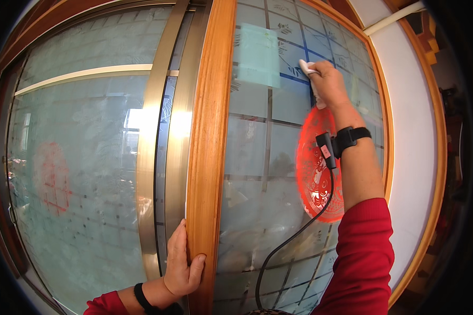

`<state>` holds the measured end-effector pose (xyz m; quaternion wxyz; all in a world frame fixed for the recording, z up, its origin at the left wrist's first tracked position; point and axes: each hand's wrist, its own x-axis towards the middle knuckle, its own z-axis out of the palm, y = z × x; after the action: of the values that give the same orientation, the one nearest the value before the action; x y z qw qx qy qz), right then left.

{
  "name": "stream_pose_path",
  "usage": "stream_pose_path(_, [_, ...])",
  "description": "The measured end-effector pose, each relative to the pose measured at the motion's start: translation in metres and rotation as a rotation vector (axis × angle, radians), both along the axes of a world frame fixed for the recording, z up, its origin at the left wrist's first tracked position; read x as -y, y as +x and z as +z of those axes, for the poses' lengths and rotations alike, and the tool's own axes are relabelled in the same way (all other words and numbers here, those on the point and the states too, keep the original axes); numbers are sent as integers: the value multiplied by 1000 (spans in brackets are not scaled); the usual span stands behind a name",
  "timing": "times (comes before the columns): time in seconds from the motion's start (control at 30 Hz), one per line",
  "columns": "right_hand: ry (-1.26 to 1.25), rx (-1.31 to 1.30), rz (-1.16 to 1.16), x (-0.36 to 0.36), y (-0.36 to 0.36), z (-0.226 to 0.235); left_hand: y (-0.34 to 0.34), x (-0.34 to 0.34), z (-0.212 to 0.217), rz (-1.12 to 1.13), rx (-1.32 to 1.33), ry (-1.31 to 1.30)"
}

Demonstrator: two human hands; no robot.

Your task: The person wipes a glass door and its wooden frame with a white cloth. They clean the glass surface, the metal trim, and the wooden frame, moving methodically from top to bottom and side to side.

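The white cloth (pixel 305 66) is held bunched in the right hand (pixel 329 86) at one o'clock, against the glass (pixel 247 178). The frame (pixel 210 131) is touched by the left hand (pixel 181 268) at seven o'clock, its fingers loosely extended, nothing held. The cloth is probably best spread flatter, pressed evenly, and eased gently past the red decal (pixel 311 176) at its six o'clock.

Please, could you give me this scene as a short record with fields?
Right hand: holds crumpled white cloth over patterned frosted glass panel
Left hand: rests against upright orange-brown wooden post
On the glass: round, lacy red decoration, partly behind right forearm
Right wrist: black strap, small black device, black cable
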<state>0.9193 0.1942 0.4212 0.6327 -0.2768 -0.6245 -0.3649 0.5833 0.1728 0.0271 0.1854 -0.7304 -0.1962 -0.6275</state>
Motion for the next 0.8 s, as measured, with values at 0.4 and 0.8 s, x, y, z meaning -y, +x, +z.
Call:
stream_pose_path(0.4, [-84, -165, -152, 5, -2, -4, 2, -1, -2, -8, 25, 13])
stream_pose_path(0.8, [-25, -11, -149, -6, 3, 10, 1, 0, -3, 12, 18, -13])
